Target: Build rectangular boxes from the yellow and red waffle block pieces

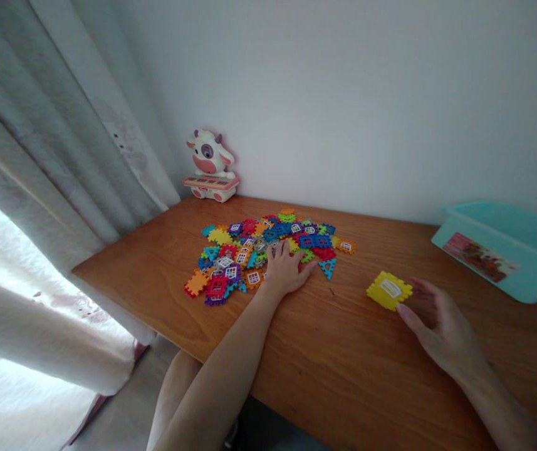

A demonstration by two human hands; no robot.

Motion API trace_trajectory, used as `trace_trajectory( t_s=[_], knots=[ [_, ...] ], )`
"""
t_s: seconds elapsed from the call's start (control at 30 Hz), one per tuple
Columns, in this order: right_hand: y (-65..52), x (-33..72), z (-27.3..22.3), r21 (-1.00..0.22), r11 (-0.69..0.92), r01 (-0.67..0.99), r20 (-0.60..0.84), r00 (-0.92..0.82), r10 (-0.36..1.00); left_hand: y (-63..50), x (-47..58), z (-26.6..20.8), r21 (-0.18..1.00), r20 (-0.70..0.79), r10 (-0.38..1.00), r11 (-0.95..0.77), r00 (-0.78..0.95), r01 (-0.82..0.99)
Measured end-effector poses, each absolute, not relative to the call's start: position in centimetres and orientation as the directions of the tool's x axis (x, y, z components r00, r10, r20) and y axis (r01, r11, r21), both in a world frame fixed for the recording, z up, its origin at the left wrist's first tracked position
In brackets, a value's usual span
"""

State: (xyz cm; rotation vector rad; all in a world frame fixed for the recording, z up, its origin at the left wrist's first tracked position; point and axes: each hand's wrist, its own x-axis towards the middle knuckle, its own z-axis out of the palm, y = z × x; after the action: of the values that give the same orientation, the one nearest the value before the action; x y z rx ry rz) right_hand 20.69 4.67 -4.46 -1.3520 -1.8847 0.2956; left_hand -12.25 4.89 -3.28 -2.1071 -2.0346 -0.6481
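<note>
A brown table (343, 357) spans the frame's lower middle and right, a curtain (56, 119) its left; a tub (531, 275) stands far right; a block pile (244, 257) lies at centre, the left hand (284, 269) spread on it, grip unclear; right of centre, the half-curled right hand (447, 332) pinches a yellow block (385, 294)

Wall: one, plain, pale blue-grey, rising behind the worktop's far edge. Worktop (334, 351): wood, reddish brown, visible grain, far edge along the wall (343, 113). Curtain (61, 125): pale grey-white, full-length, in deep folds, hung beside the worktop's left edge; faint printed figures on the cloth. Floor (120, 382): grey, visible below the worktop's near left edge. Light: bright white at the curtain's lower left; deep shade beneath the worktop's near edge.
</note>
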Motion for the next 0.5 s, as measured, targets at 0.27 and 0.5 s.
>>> trace_trajectory(
  t_s=[0.27, 0.5],
  knots=[
    [4.45, 20.41, -3.90, -0.581, 0.399, 0.709, 0.451, -0.128, 0.883, 5.11, -12.22, -2.99, 0.144, 0.357, 0.931, -0.135, 0.076, 0.980],
    [4.48, 20.40, -4.07, -0.576, 0.404, 0.711, 0.459, -0.128, 0.879, 5.19, -12.20, -2.67, 0.152, 0.350, 0.929, -0.179, 0.116, 0.972]
  ],
)
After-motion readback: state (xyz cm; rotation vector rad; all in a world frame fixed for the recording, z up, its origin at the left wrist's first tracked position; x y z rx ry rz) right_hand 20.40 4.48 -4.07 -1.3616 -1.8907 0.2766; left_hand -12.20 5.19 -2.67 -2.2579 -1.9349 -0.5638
